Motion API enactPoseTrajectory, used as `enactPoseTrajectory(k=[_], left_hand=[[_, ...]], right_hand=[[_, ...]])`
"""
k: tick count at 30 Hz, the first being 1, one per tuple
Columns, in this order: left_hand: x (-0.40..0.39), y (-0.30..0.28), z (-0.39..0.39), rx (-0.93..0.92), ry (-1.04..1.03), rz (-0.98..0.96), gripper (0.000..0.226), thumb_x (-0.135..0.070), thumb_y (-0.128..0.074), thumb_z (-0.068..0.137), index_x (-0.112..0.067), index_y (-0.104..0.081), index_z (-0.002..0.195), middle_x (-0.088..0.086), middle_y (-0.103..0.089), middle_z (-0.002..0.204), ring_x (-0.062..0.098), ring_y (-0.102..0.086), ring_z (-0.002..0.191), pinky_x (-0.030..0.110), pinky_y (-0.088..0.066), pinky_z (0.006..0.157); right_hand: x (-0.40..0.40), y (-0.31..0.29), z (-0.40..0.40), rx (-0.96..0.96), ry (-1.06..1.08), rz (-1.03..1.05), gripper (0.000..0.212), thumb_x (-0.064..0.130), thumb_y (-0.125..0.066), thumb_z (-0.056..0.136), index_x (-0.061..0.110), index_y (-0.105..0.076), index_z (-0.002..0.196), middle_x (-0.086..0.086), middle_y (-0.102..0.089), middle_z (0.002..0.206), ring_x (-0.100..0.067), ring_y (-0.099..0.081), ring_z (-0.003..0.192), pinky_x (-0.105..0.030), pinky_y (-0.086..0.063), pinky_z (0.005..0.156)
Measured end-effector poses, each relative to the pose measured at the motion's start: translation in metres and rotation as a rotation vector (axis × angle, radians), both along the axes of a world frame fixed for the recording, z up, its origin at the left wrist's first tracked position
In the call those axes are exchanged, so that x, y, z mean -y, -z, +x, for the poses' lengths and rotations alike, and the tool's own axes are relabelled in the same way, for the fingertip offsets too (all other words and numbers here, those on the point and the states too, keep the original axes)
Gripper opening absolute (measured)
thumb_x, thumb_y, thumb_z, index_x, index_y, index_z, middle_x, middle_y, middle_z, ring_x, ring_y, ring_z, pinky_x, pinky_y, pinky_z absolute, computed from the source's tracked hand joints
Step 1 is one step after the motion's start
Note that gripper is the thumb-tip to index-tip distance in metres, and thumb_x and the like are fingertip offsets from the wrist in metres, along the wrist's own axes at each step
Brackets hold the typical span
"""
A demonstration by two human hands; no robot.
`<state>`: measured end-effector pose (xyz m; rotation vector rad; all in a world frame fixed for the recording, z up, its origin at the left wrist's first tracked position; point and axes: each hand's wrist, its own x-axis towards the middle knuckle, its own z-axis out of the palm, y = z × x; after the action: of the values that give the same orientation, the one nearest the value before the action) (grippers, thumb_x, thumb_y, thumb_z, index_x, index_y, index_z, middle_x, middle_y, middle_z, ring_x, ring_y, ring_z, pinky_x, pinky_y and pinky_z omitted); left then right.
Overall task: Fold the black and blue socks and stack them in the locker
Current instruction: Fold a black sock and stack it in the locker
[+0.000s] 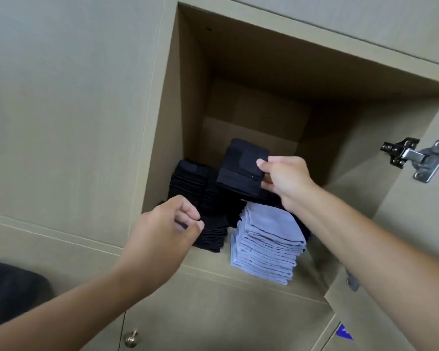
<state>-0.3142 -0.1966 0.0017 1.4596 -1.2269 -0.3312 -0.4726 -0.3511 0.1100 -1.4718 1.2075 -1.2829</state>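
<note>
**In the open locker, a folded black sock goes onto the back pile**

Inside the locker (314, 79), the right hand (287, 181) holds a folded black sock (241, 165) by its right edge, thumb on top and fingers (269, 184) curled beneath, clamped on the cloth. The sock hangs above the rear black stack (238, 196), not plainly resting on it. Its long axis runs from the locker's front toward the back wall, tilted a little to the right, with the banded end nearest the person.

The left hand (162, 231) sits at the locker's front lip with thumb and forefinger closed together; whether they pinch cloth from the low front black pile (213, 234) just beside them cannot be told.

The step in hand appears to be placing, not folding. The next move likely calls for lowering the sock flat onto the rear stack with its edges squared to those below, then letting go without dragging the top layers.

Another black stack (188, 183) stands at the back left. The blue stack (266, 241) sits at the front right, its long sides also running front to back. The door hinge (413, 158) shows on the right.
</note>
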Motion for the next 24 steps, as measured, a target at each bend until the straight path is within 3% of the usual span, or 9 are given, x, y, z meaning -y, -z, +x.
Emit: enactPoseTrajectory(k=[3, 5, 9, 12, 15, 17, 21, 24], left_hand=[[0.001, 0.002, 0.000, 0.063, -0.003, 0.027, 0.010, -0.027, -0.070, 0.092, -0.031, -0.063, 0.086, -0.016, -0.070, 0.081, 0.003, -0.065, 0.075, 0.031, -0.056, 0.073], [0.001, 0.003, 0.000, 0.082, 0.007, 0.047, 0.010, -0.028, -0.068, 0.093, -0.031, -0.062, 0.086, -0.021, -0.068, 0.085, 0.004, -0.064, 0.075, 0.032, -0.056, 0.072], [0.004, 0.010, -0.001, 0.119, 0.023, 0.102, 0.008, -0.030, -0.064, 0.094, -0.030, -0.060, 0.087, -0.029, -0.065, 0.090, 0.002, -0.061, 0.074, 0.026, -0.052, 0.057], [0.007, 0.017, -0.002, 0.171, 0.034, 0.134, 0.010, -0.029, -0.064, 0.095, -0.031, -0.058, 0.087, -0.035, -0.062, 0.093, -0.004, -0.062, 0.078, 0.028, -0.054, 0.066], [0.010, 0.020, -0.001, 0.191, 0.039, 0.150, 0.010, -0.031, -0.063, 0.095, -0.032, -0.057, 0.087, -0.034, -0.063, 0.093, -0.002, -0.063, 0.079, 0.034, -0.056, 0.071], [0.012, 0.023, 0.000, 0.204, 0.029, 0.154, 0.009, -0.034, -0.063, 0.094, -0.034, -0.057, 0.087, -0.032, -0.063, 0.092, -0.001, -0.063, 0.079, 0.034, -0.056, 0.071], [0.015, 0.027, -0.002, 0.222, 0.026, 0.174, 0.008, -0.041, -0.063, 0.091, -0.038, -0.055, 0.091, -0.034, -0.062, 0.095, 0.000, -0.062, 0.077, 0.031, -0.055, 0.069], [0.015, 0.028, -0.005, 0.250, 0.030, 0.182, 0.009, -0.042, -0.062, 0.091, -0.038, -0.055, 0.090, -0.037, -0.059, 0.098, 0.001, -0.060, 0.080, 0.028, -0.052, 0.068]], right_hand=[[0.036, -0.016, -0.006, -0.078, 0.080, 0.020, 0.018, 0.004, -0.075, 0.089, 0.009, -0.064, 0.103, -0.013, -0.063, 0.122, -0.028, -0.067, 0.100, -0.036, -0.062, 0.078], [0.058, -0.023, -0.012, -0.089, 0.086, 0.070, 0.016, 0.000, -0.073, 0.089, 0.008, -0.059, 0.094, -0.015, -0.064, 0.119, -0.029, -0.067, 0.104, -0.035, -0.060, 0.073], [0.090, -0.029, -0.022, -0.138, 0.013, 0.260, 0.013, -0.006, -0.060, 0.096, 0.005, -0.056, 0.103, -0.009, -0.066, 0.103, -0.018, -0.066, 0.083, -0.030, -0.055, 0.063], [0.108, -0.026, -0.027, -0.222, 0.003, 0.364, 0.015, -0.005, -0.051, 0.100, 0.006, -0.055, 0.090, -0.006, -0.061, 0.094, -0.016, -0.060, 0.078, -0.027, -0.053, 0.066], [0.123, -0.020, -0.029, -0.275, 0.031, 0.352, 0.013, -0.006, -0.052, 0.099, 0.005, -0.058, 0.102, -0.008, -0.063, 0.111, -0.018, -0.062, 0.089, -0.029, -0.052, 0.065], [0.131, -0.014, -0.030, -0.295, 0.070, 0.303, 0.026, -0.008, -0.056, 0.097, 0.002, -0.057, 0.121, -0.011, -0.064, 0.119, -0.021, -0.063, 0.098, -0.032, -0.053, 0.069], [0.138, -0.007, -0.028, -0.332, 0.070, 0.280, 0.030, -0.009, -0.060, 0.095, 0.001, -0.055, 0.122, -0.010, -0.064, 0.093, -0.019, -0.064, 0.078, -0.030, -0.053, 0.059], [0.141, -0.003, -0.023, -0.379, 0.051, 0.283, 0.025, -0.008, -0.063, 0.094, 0.001, -0.054, 0.116, -0.010, -0.064, 0.092, -0.017, -0.062, 0.074, -0.028, -0.055, 0.050]])
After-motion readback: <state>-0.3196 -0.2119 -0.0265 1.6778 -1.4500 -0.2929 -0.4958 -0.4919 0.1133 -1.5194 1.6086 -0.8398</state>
